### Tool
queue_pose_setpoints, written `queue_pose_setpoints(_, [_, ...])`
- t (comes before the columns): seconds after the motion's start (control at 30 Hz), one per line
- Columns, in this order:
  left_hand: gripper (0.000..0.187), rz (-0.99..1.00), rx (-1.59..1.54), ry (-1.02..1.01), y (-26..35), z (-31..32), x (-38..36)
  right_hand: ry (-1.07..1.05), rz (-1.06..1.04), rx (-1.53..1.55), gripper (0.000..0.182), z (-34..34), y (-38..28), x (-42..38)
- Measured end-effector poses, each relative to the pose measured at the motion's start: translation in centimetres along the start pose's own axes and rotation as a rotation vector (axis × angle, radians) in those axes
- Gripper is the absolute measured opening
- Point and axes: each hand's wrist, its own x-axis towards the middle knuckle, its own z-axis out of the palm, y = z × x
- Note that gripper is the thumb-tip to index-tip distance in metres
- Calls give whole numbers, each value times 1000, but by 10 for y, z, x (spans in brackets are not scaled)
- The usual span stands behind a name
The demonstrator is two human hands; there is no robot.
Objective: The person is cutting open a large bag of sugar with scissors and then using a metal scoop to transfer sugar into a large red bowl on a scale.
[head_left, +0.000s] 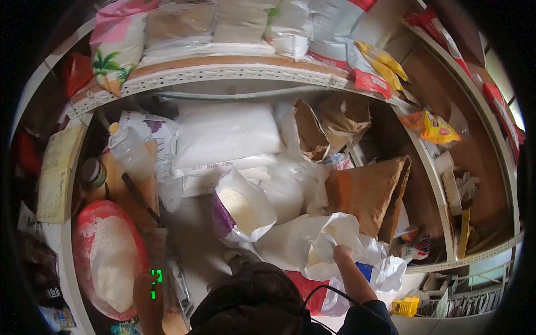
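Observation:
My right hand (341, 254) is closed at the mouth of an open white bag (296, 240) with pale powder inside. A greyish piece shows beside its fingers, too unclear to name. At the lower left, my left hand (146, 290) is dim beside the right rim of a red basin (142, 245); its fingers cannot be made out. White powder (114, 262) is heaped in the basin. Green lit digits (157, 282) show by my left hand. Another open bag (218, 215), white and purple, holds cream-coloured powder and stands left of the first bag.
A full white sack (229, 134) lies under a metal-edged shelf (223, 71) of packages. Brown paper bags (363, 190) stand at the right. A clear bottle (131, 151), a jar (94, 172) and a dark long tool (139, 198) are at the left. A yellow basket (405, 306) sits lower right.

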Motion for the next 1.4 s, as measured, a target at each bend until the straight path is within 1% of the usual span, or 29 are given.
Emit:
queue_pose_setpoints(0.1, [16,-84,14,2,-3,-12,-9,41,108,32,31,-8,-12,6])
queue_pose_setpoints(0.13, [17,-119,19,1,-5,-16,-13,71,100,53,32,-15,-15,9])
queue_pose_setpoints(0.2, [16,-156,29,83,-12,-18,-23,135,74,94,36,-36,-17,15])
queue_pose_setpoints(0.27, [17,-187,34,148,-12,-27,-29,444,-48,-180,45,-36,-18,38])
queue_pose_setpoints(0.3, [17,-219,22,153,-13,-31,-34,382,-43,-174,39,-88,-33,-3])
queue_pose_setpoints(0.37, [17,-288,0,171,-20,-39,-44,288,-53,-30,32,-144,-54,-23])
queue_pose_setpoints(0.4, [17,-247,71,190,-28,-40,-52,339,-151,-9,31,-162,-69,-30])
queue_pose_setpoints(0.47, [16,-286,136,222,-34,-44,-67,426,-359,29,30,-192,-105,-51])
queue_pose_setpoints(0.5, [16,-310,167,233,-33,-46,-74,458,-555,120,32,-212,-130,-78])
queue_pose_setpoints(0.57, [12,-348,151,294,-30,-49,-86,427,-861,335,30,-236,-185,-128])
queue_pose_setpoints(0.63, [10,-374,130,370,-24,-49,-95,377,-1126,343,28,-214,-243,-127])
queue_pose_setpoints(0.67, [9,-420,143,412,-23,-46,-102,291,-1184,258,30,-200,-272,-126])
queue_pose_setpoints(0.7, [9,-426,121,419,-21,-42,-111,204,-1238,169,31,-185,-298,-127])
queue_pose_setpoints(0.77, [9,-437,83,439,-20,-32,-127,219,-1394,8,29,-157,-337,-135])
queue_pose_setpoints(0.8, [8,-453,40,431,-19,-25,-134,188,-1403,-108,32,-138,-357,-124])
queue_pose_setpoints(0.87, [7,-454,2,414,-26,-5,-151,155,-1400,-147,34,-105,-381,-105])
queue_pose_setpoints(0.9, [7,-502,-4,412,-32,3,-158,150,-1394,-153,35,-91,-394,-94])
queue_pose_setpoints(0.97, [10,-609,-26,396,-39,22,-180,61,-1397,-125,35,-68,-409,-73])
queue_pose_setpoints(1.0, [13,-778,-72,346,-50,36,-195,15,-1387,-111,36,-56,-411,-62])
queue_pose_setpoints(1.1, [21,-1018,-152,403,-89,100,-260,8,-1336,-81,36,-27,-414,-26])
queue_pose_setpoints(1.13, [25,-1086,-142,425,-90,118,-279,-130,-1281,-16,39,-19,-413,-9])
queue_pose_setpoints(1.2, [24,-1347,-248,295,-101,159,-324,-102,-1249,-72,36,-23,-409,-9])
queue_pose_setpoints(1.27, [20,-1256,-185,204,-116,226,-397,-109,-1231,-71,36,-29,-401,-14])
queue_pose_setpoints(1.3, [19,-1250,-168,165,-104,235,-414,-183,-1212,36,35,-28,-404,-9])
queue_pose_setpoints(1.33, [21,-1183,93,-188,-95,235,-420,-254,-1191,141,34,-27,-411,1])
queue_pose_setpoints(1.37, [21,-1190,82,-190,-86,236,-424,-326,-1166,246,33,-31,-416,9])
queue_pose_setpoints(1.4, [22,-1199,73,-192,-78,236,-428,55,-1452,358,30,-46,-421,9])
